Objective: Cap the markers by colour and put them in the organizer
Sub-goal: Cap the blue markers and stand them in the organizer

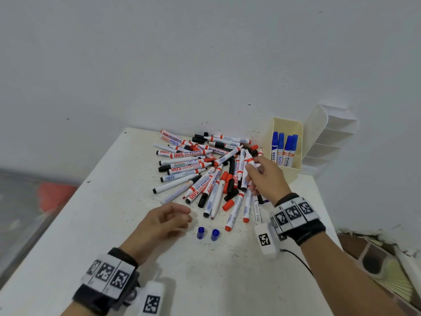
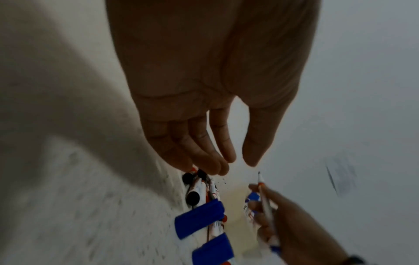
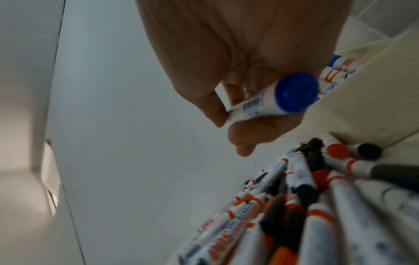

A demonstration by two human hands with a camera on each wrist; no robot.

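Observation:
A heap of uncapped markers (image 1: 200,172) with loose red and black caps lies on the white table (image 1: 109,213). My right hand (image 1: 250,169) pinches one white marker (image 1: 250,160) above the heap's right side. In the right wrist view that marker (image 3: 267,102) shows a blue end, and the right hand (image 3: 229,125) holds it by the barrel. Two loose blue caps (image 1: 200,232) (image 1: 215,234) lie in front of the heap. My left hand (image 1: 185,215) hovers just left of them, fingers relaxed and empty. The left wrist view shows the left hand (image 2: 238,161) over the blue caps (image 2: 199,218).
A cream organizer bin (image 1: 284,124) stands at the table's back right against the wall, with several blue-capped markers (image 1: 283,147) in it. A white tiered organizer (image 1: 330,137) stands behind it. The table's right edge drops off near my right wrist.

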